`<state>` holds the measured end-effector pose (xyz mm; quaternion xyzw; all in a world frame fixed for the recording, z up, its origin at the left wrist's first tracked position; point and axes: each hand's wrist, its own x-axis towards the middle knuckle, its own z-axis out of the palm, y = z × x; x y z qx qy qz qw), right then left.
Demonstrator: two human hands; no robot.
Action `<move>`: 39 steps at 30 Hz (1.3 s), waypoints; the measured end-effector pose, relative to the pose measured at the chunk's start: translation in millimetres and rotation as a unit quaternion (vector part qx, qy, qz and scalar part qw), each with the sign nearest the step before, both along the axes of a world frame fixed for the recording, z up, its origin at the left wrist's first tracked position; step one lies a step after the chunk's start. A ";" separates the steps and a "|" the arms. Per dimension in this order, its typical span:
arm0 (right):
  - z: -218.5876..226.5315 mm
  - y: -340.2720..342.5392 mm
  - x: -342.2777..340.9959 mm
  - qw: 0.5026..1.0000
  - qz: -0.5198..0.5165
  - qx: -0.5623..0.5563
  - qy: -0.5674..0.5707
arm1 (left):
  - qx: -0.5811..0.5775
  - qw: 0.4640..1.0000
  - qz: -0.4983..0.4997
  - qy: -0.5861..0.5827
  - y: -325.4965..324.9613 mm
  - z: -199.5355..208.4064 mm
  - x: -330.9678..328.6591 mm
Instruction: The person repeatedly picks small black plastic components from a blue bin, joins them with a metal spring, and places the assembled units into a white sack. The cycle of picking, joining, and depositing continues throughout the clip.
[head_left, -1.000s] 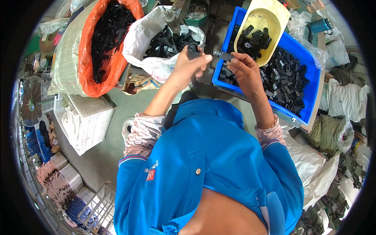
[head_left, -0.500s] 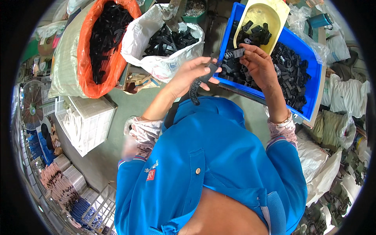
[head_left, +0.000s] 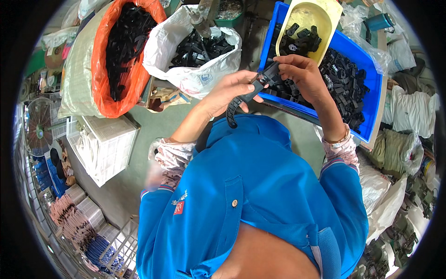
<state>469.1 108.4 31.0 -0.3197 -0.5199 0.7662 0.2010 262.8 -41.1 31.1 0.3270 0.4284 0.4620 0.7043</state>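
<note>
My left hand (head_left: pixel 222 94) is closed on a black plastic handle-like part with a curved, ribbed tail (head_left: pixel 232 111) hanging below the fingers. Between the thumb and fingers of my right hand (head_left: pixel 304 76) is a smaller black plastic piece (head_left: pixel 271 71). The two parts meet end to end, in front of a blue bin (head_left: pixel 373 109) of loose black pieces, some with metal springs. Whether they are joined cannot be made out. A yellow tray (head_left: pixel 304 15) with more black pieces rests across the bin's far left part.
A white woven sack (head_left: pixel 160 51) of black parts stands beyond my left hand. Left of it is a sack with an orange liner (head_left: pixel 100 83), also filled with black parts. A white plastic crate (head_left: pixel 109 149) sits on the floor at left. Clear plastic bags lie beside the bin.
My right hand has moved slightly left, bringing the small black piece, its spring visible before, against the part in my left hand. The left-hand part has tilted to meet it.
</note>
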 end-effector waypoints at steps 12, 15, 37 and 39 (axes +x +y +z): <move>-10.8 -40.1 -9.0 0.999 -0.010 0.036 -0.013 | -0.014 0.999 0.014 -0.026 11.4 -2.8 5.5; -11.6 -53.1 -8.1 0.998 -0.051 0.020 0.034 | 0.012 0.997 0.063 0.042 7.7 -14.6 11.7; 3.0 43.4 37.7 0.831 -0.125 0.443 -0.312 | 0.069 0.970 0.195 0.126 6.0 -12.2 -28.4; 18.9 35.0 36.8 0.927 -0.135 0.271 -0.220 | 0.105 0.968 0.195 0.114 8.7 -18.2 -39.0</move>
